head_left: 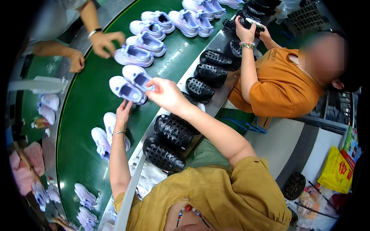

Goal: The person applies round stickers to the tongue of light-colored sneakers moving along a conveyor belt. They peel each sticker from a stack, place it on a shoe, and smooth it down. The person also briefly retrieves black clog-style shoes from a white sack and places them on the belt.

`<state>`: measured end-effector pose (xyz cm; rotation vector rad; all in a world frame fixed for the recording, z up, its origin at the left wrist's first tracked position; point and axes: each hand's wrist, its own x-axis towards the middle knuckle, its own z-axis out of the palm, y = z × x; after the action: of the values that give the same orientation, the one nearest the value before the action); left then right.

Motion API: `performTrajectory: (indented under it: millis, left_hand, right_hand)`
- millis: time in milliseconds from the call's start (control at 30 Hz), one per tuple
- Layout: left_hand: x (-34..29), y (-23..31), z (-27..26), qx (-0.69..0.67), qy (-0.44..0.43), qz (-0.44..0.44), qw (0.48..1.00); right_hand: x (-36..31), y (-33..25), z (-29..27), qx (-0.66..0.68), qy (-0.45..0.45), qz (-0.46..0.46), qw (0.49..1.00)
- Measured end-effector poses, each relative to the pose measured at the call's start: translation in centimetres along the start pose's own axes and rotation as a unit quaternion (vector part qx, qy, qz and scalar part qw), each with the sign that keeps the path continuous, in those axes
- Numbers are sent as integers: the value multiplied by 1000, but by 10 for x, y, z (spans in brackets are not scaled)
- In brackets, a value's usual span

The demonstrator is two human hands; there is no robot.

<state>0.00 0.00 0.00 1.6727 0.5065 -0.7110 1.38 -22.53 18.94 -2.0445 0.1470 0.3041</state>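
Observation:
A pair of white-lavender sneakers stands on the green belt, toes pointing to the far left. My left hand (123, 112), fingers up, grips the near side of the left sneaker (122, 87) close to its heel. With thumb and fingers pinched, my right hand (166, 94) is at the heel of the right sneaker (135, 74); the exact grip is partly hidden by the hand. Another pair of sneakers (101, 139) sits nearer, just left of my left forearm. Below my right forearm lie black shoe-shaped pieces full of holes (173, 131).
The green belt (81, 127) curves past, carrying more sneakers (144, 42). More black perforated pieces (211, 73) line the metal ledge. Across the belt are a co-worker's hands (106, 42). At right a co-worker in an orange shirt (277, 84) holds a shoe. A yellow bag (335, 171) lies lower right.

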Motion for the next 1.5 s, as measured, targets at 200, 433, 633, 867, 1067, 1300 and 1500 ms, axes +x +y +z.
performTrajectory:
  millis: [200, 433, 633, 867, 1067, 1300, 1500]
  left_hand:
    - [-120, 73, -120, 8, 202, 123, 972]
    - [-273, 13, -149, -181, 340, 192, 903]
    - [-321, -61, -107, -297, 383, 189, 854]
    - [-363, -59, -64, -253, 430, 120, 858]
    - [-376, -75, -63, -242, 434, 100, 862]
    - [-364, -45, -98, -297, 345, 154, 877]
    - [-310, -27, -155, -355, 251, 188, 881]
  right_hand:
    - [-18, -64, -23, 96, 30, -116, 988]
    - [-97, -47, -33, 140, -31, -176, 974]
    - [-162, -4, -10, 125, -165, -148, 967]
    - [-183, 26, 17, 130, -239, -127, 954]
    - [-191, 19, 12, 139, -227, -172, 948]
    - [-225, -16, 30, 152, -180, -288, 928]
    - [-244, -44, 124, 208, -193, -308, 908]
